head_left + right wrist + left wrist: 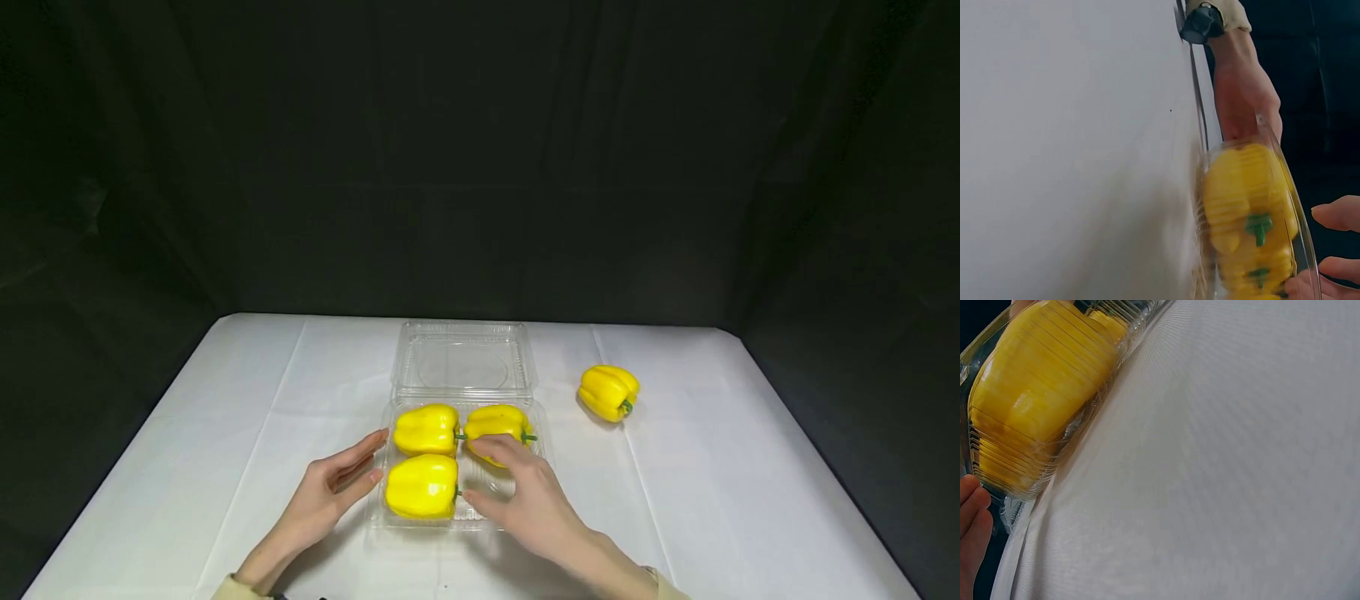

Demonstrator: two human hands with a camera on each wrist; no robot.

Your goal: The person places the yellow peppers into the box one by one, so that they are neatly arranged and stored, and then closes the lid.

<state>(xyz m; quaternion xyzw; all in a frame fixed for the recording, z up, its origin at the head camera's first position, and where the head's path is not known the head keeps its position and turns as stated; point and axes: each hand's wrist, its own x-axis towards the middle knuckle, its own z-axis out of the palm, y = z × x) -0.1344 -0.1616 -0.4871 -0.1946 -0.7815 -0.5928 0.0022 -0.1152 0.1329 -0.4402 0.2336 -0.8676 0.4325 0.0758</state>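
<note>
A clear plastic clamshell box (465, 521) holds 3 yellow bell peppers: one at back left (425, 429), one at front left (422, 487) and one at back right (493, 421). Beside the box's left side is my left hand (318, 500), its fingers loosely bent and holding nothing. My right hand (536, 504) hovers over the box's right half, thumb near the front-left pepper's stem and fingers partly covering the back-right pepper. The right wrist view shows its fingers (1341, 215) apart, with no pepper between them. Through the ribbed wall, the left wrist view shows a pepper (1041, 387).
The hinged clear lid (463, 358) lies folded back behind the box. Another yellow bell pepper (607, 392) rests on the white-covered table (750, 492) to the right. Black curtains (480, 167) stand behind and at both sides.
</note>
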